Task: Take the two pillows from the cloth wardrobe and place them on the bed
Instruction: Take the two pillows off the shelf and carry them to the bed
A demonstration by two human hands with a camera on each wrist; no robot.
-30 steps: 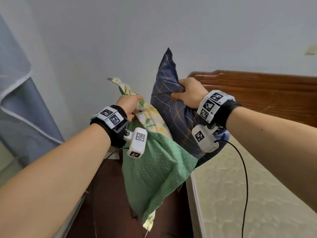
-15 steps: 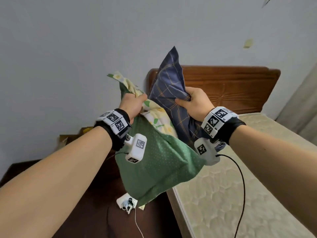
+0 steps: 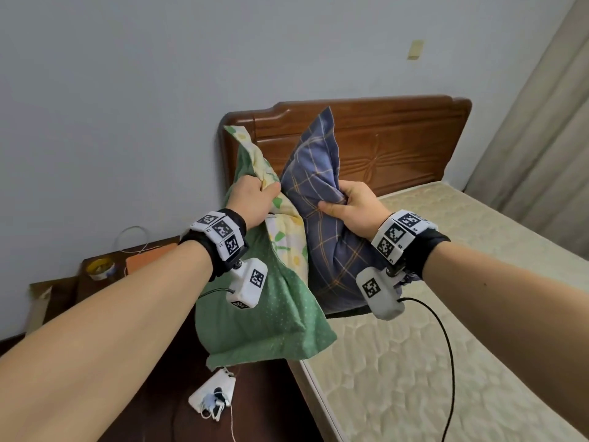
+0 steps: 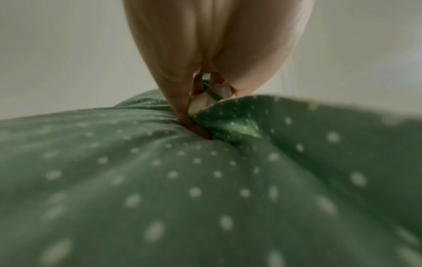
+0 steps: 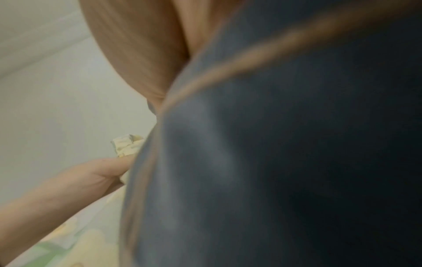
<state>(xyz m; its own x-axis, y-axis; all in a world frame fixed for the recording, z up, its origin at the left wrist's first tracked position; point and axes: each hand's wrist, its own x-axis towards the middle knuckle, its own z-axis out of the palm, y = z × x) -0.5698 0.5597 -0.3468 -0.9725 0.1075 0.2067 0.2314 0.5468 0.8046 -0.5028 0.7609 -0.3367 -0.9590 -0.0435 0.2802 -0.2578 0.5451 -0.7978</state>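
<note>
My left hand (image 3: 255,199) grips the upper part of a green dotted pillow (image 3: 267,317) with a yellow flowered side; it hangs over the dark bedside table. In the left wrist view the green pillow (image 4: 205,180) fills the lower frame and my left hand (image 4: 205,101) pinches its bunched fabric. My right hand (image 3: 347,207) grips a blue plaid pillow (image 3: 322,237) by its gathered top, held over the near corner of the bed (image 3: 462,314). The blue pillow (image 5: 274,162) blocks most of the right wrist view. The pillows touch side by side. The wardrobe is out of view.
A wooden headboard (image 3: 382,138) stands behind the pillows against the grey wall. The dark bedside table (image 3: 143,393) at lower left carries a white power strip with plugs (image 3: 212,398), a tape roll (image 3: 100,267) and an orange book (image 3: 143,260). Curtains (image 3: 541,138) hang at right.
The view has swung right from the wardrobe curtain to the bed; the headboard and mattress are now in full view. Both hands keep their grips and have carried the pillows toward the bed.
</note>
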